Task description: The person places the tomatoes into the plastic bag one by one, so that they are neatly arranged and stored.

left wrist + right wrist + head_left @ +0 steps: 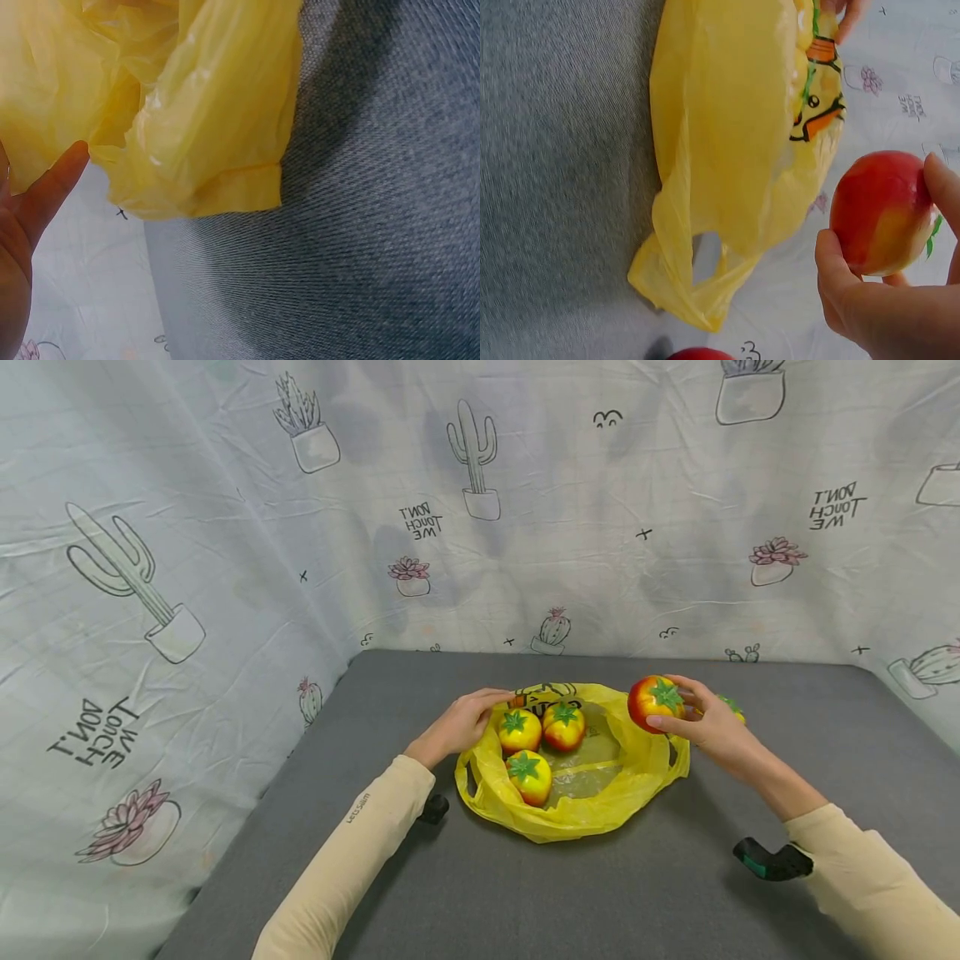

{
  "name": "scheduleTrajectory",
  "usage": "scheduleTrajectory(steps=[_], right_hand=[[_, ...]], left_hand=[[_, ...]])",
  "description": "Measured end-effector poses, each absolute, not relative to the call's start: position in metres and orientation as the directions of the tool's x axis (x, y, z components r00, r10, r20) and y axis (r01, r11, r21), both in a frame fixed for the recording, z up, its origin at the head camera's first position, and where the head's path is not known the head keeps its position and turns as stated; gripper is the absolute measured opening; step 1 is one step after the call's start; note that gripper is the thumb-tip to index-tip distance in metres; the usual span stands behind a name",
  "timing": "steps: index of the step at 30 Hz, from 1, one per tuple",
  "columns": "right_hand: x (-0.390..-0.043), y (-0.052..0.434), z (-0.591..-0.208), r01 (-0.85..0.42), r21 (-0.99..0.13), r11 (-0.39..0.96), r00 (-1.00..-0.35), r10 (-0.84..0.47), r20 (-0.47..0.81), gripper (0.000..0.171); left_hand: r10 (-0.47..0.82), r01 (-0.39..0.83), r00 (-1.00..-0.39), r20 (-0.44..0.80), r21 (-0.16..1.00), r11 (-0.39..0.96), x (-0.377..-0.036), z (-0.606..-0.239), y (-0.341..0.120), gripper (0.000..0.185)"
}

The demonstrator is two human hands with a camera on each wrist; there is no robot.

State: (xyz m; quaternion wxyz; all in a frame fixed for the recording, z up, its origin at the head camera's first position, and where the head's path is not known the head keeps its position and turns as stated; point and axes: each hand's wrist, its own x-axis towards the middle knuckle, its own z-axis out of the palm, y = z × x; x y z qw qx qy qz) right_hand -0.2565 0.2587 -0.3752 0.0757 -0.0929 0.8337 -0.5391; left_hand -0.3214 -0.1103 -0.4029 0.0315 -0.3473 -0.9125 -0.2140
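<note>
A yellow plastic bag [577, 827] lies with its mouth spread wide, holding three red-and-yellow toy tomatoes with green leafy tops: one at the back left [519, 732], one beside it [564, 727] and one in front [529, 777]. My left hand [468, 720] holds the bag's left rim; in the left wrist view the thumb [56, 184] meets the plastic, while most fingers are out of frame. Above the bag's right rim, my right hand [712, 727] grips another toy tomato [881, 210] between thumb and fingers. Partly hidden behind that hand sits one more tomato [733, 708].
A dark grey cloth-covered table [600, 902] carries the bag. White curtain [525, 568] with cactus drawings stands behind the table and along its left. Black devices are on the left wrist [433, 810] and right wrist [772, 860]. A loop handle [720, 292] hangs from the bag's side.
</note>
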Motion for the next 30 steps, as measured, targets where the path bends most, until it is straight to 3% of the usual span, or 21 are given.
scheduleTrajectory(steps=[18, 30], right_hand=[[-0.255, 0.225, -0.392, -0.122, -0.902, 0.414, -0.923, -0.382, -0.051, 0.084], [-0.252, 0.208, -0.405, -0.194, -0.902, 0.385, -0.898, -0.440, 0.005, 0.076]], left_hand=[[0.607, 0.629, -0.770, 0.195, 0.389, 0.673, -0.322, -0.404, -0.110, 0.048], [0.612, 0.635, -0.765, 0.200, 0.385, 0.669, -0.322, -0.404, -0.110, 0.049]])
